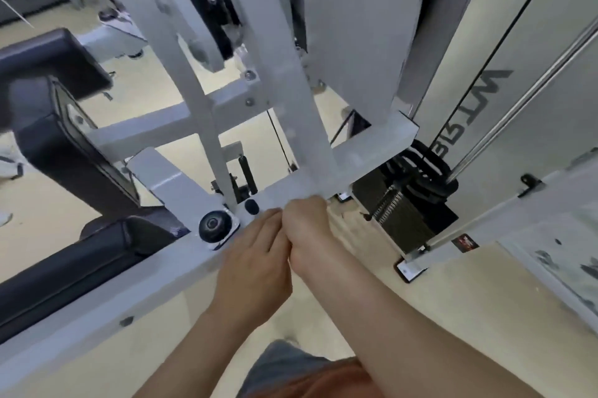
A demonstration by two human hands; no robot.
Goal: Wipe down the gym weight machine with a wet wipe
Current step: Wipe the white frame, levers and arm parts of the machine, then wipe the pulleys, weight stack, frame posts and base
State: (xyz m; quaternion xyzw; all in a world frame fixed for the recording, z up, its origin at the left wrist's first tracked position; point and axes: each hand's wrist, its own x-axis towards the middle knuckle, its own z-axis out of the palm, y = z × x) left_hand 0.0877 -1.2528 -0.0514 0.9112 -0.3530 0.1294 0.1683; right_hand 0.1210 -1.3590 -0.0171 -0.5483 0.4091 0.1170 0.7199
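The wet wipe [307, 197] is soft, light and limp. Because it is damp it should cling to painted metal. I judge it is best held bunched in the fingers, with a flat part pushed against the bar. The weight machine [200, 125] is stiff and heavy and should not give under the hand, so the pressure can be firm, but bolts and sharp corners may catch the thin sheet. The machine has a white frame of square bars, black pads, and a dark weight stack [407, 213] far to the right of the black round cap [213, 224]. Of the wipe only a pale ragged edge shows, hardly different from the paint, so I am not fully sure of it; it lies on the low bar just right of the cap. The right hand [305, 226] is there too, fingers curled tight, it seems around the wipe. The left hand [255, 258] is below and right of the cap, fingers nearly straight, touching the right hand
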